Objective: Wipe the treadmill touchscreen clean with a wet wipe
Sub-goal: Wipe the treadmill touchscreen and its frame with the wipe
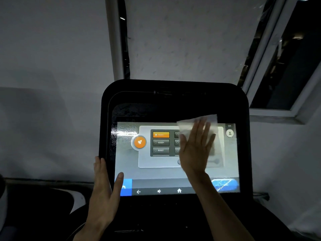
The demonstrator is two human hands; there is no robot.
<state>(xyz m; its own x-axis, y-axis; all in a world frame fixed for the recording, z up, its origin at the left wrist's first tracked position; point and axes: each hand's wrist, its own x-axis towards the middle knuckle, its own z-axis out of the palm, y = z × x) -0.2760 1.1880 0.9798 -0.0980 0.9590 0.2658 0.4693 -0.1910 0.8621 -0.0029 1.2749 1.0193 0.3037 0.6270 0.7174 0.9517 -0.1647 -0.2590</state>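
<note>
The treadmill touchscreen [156,171] is lit, showing a grey menu panel with an orange button and a dark icon bar along its bottom. A thin white wet wipe [191,125] lies spread on the upper right part of the glass. My right hand [195,150] presses flat on the wipe with its fingers spread, covering the panel's right half. Wet streaks shine on the screen's left side. My left hand [104,192] grips the left edge of the black console frame [173,87], its thumb resting on the screen's lower left corner.
A grey wall stands behind the console. A white-framed window [271,94] with dark glass opens at the upper right, and a white panel hangs above. A dark rounded machine part [52,197] sits at the lower left.
</note>
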